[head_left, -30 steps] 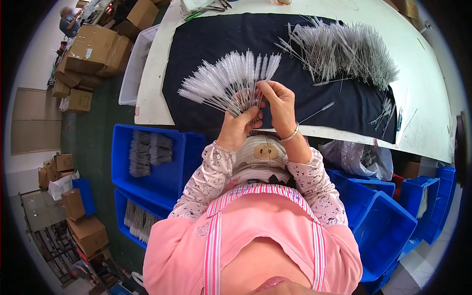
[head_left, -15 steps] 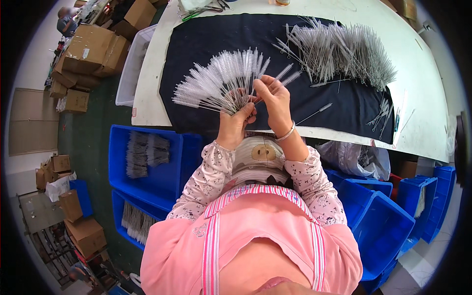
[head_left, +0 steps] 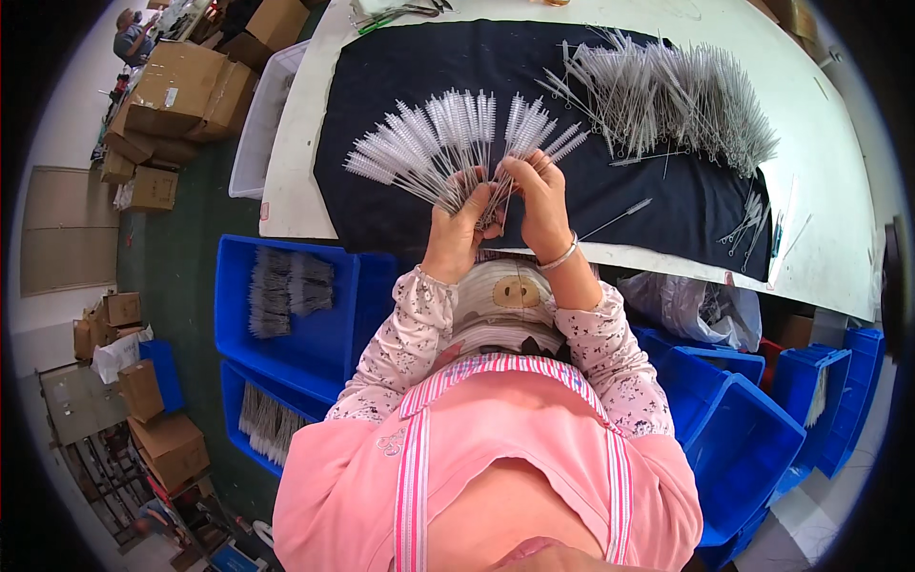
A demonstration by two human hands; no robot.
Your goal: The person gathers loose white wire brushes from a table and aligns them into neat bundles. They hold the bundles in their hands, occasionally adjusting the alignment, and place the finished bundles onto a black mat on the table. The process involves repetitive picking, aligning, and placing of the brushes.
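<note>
A fanned bunch of white-bristled tube brushes (head_left: 419, 143) on thin wire stems spreads above the near edge of the dark cloth. My left hand (head_left: 456, 234) is closed round the gathered stems at the bottom of the fan. With fingers pinched, my right hand (head_left: 541, 205) holds a few brushes (head_left: 527, 124) that lean away to the right, leaving a gap in the fan. Their lower ends meet the left hand's bunch, and fingers partly hide them. On the cloth, right of my right hand, lies a single brush (head_left: 620, 217).
A big heap of brushes (head_left: 667, 105) covers the cloth (head_left: 400, 71) at the far right, with a few loose ones (head_left: 748, 224) nearer. Blue bins (head_left: 334, 334) holding brushes stand left below the white table (head_left: 295, 191). More blue bins (head_left: 734, 448) and a plastic bag (head_left: 696, 305) are right.
My right hand's fingers have moved slightly down along the stems. More brushes now lean right with them, and a gap has opened in the fan.
</note>
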